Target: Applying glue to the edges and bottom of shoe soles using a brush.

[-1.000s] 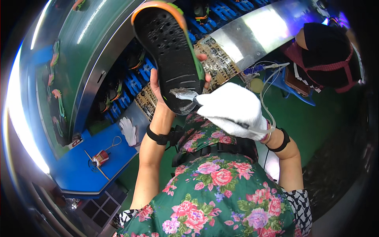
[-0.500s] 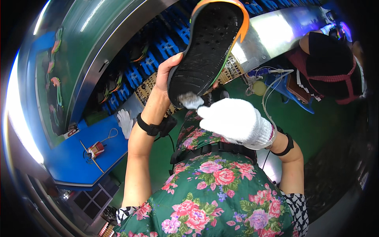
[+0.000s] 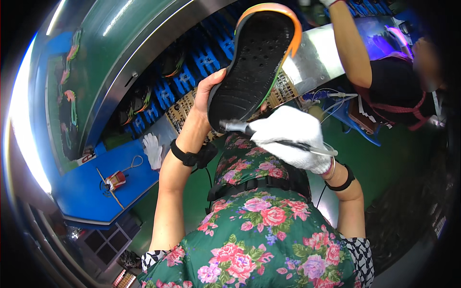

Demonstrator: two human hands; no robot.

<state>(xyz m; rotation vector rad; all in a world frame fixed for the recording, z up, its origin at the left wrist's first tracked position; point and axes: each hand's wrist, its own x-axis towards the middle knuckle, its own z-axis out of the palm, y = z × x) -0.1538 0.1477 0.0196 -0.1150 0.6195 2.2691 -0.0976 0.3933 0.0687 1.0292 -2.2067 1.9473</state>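
My left hand [image 3: 207, 91] is bare and closed round the left edge of a black shoe bottom [image 3: 254, 55] with an orange and green rim. The sole is tilted, its dotted wider end pointing away from me. In a white knitted glove, my right hand [image 3: 290, 137] grips a brush [image 3: 236, 126] with a dark handle and a pale tip. That tip is at the near end of the sole, by its lower edge; whether it touches is hard to tell. A thin tube runs along the back of the glove.
A conveyor with blue racks [image 3: 206, 60] crosses ahead of me. On the left, a blue table [image 3: 91, 192] bears a white glove [image 3: 153, 151] and a small red container [image 3: 115, 180]. At the right, a co-worker's arm [image 3: 353, 48] reaches over the metal edge, near a blue stool [image 3: 367, 137].
My right hand has turned and shifted slightly right, bringing the brush handle into view. The sole has moved slightly right. The co-worker's arm has swung out over the conveyor.
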